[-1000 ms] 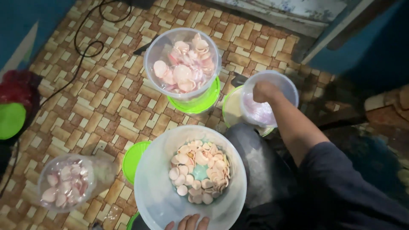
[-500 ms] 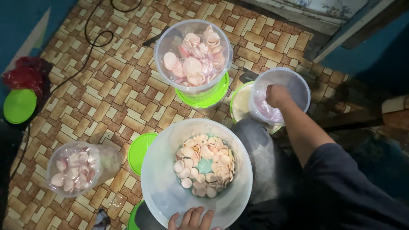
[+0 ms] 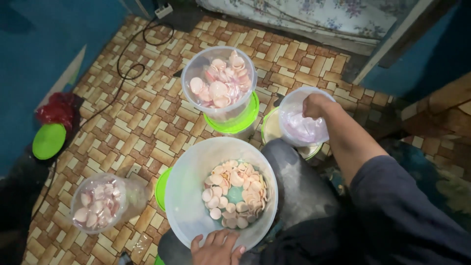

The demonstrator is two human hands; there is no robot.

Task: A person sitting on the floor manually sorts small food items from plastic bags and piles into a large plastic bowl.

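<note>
1. The large bowl (image 3: pixel 189 196) of pale round crackers (image 3: pixel 234 194) sat tilted in the person's lap, its near rim gripped by the left hand (image 3: pixel 216 248), fingers curled over the edge, apparently to steady it.
2. The right hand (image 3: pixel 314 104), closed into a fist, reached forward into a smaller clear tub (image 3: pixel 294 118) lined with a thin plastic bag; whether it held anything inside could not be told.
3. That tub rested on a green-rimmed lid just beyond the bowl, within easy reach of the right arm.
4. To the left of the right hand, a filled tub (image 3: pixel 219 83) of pink and white crackers stood on a green lid (image 3: pixel 245 120).
5. Left of the left hand, another tub (image 3: pixel 95 202) of crackers lay on its side on the patterned floor (image 3: pixel 147 122).
6. A loose green lid (image 3: pixel 48 141) lay well apart, far left.
</note>
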